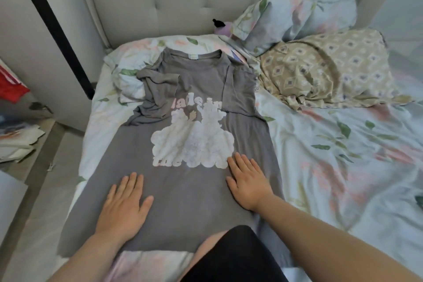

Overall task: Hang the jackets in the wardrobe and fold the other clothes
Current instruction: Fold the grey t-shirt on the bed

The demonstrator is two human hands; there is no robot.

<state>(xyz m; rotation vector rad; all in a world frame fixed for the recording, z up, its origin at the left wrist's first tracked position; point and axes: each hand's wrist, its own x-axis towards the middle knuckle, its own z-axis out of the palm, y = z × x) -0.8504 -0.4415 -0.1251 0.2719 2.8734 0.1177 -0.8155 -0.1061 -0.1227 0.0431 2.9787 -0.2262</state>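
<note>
A grey T-shirt [183, 144] is spread on the bed [343, 155]; the left hand [124, 201] and right hand [247, 181] are laid flat on it, below the print [192, 142].

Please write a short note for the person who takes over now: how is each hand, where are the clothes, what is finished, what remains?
Left hand: open, flat on the lower part of the grey T-shirt.
Right hand: open, flat on the shirt beside the print.
T-shirt: spread front up on the bed.
Done: both sleeves turned in; the bunched sleeve probably needs smoothing.
Left: fold the body up. The beige patterned cloth lies crumpled. No jacket or wardrobe in view.
</note>
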